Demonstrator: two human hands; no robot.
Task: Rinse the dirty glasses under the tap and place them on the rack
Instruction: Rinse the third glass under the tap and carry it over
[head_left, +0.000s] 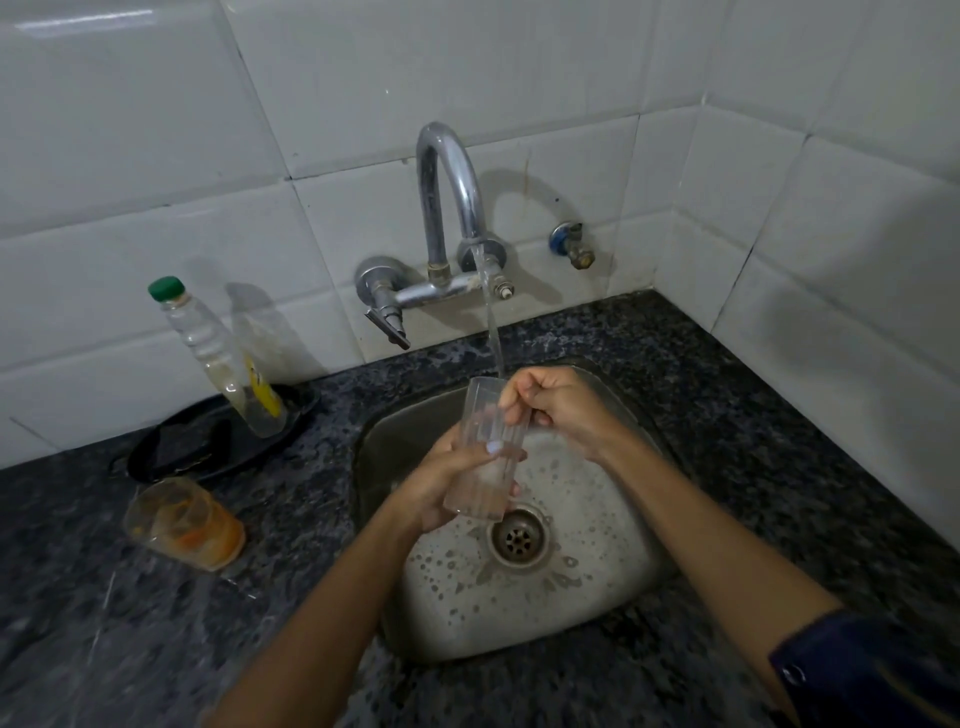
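Left hand (457, 478) wraps the wet, slippery, fragile ribbed glass (485, 447) mid-body below the tap (449, 208); right hand (550, 405) fingers pinch its rim.

No wording, brand, number or sign can be read anywhere; the clear bottle (221, 358) with a green cap, at about nine o'clock from the sink (597, 613), carries a yellow label (260, 387) with dark marks; they are too small and blurred to make out.
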